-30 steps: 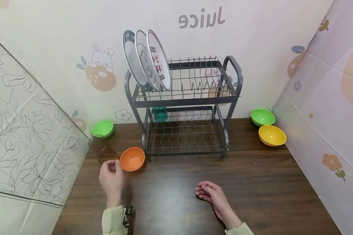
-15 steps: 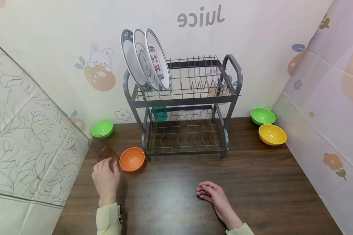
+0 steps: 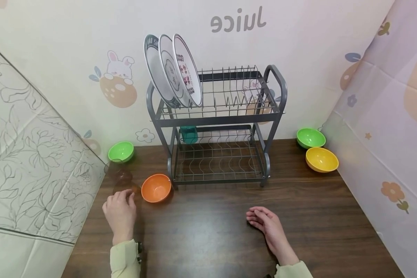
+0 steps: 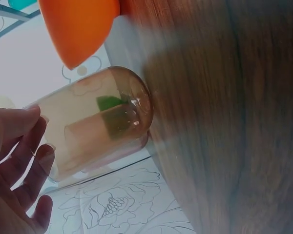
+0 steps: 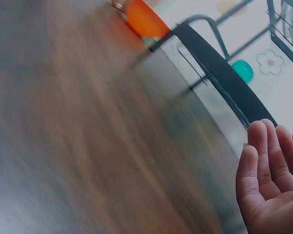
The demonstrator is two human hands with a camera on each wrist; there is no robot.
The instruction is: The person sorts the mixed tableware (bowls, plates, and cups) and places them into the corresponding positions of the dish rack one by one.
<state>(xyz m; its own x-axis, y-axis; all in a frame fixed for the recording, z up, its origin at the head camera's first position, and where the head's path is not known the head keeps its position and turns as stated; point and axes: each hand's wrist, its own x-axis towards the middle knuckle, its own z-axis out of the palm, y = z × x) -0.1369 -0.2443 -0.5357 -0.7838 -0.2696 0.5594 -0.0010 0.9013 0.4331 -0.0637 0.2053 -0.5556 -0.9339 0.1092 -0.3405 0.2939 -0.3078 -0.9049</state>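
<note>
While the head view blurs it, the left wrist view shows the left hand [image 4: 14,170] (fingers loose) beside an amber glass [image 4: 95,122] — the right hand [image 3: 269,226] rests open on the bench [image 3: 212,231].

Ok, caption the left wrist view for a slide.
Left hand reaching for an amber glass beside an orange bowl.

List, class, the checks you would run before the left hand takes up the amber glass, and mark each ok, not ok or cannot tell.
1. Left hand beside the amber glass: ok.
2. Fingers wrapped round the glass: not ok, they are open beside it.
3. Orange bowl apart from the glass: cannot tell, they look very close.
4. Right hand out of the way: ok, open over the table.
5. Free space on the lower shelf of the dish rack: ok.
</note>
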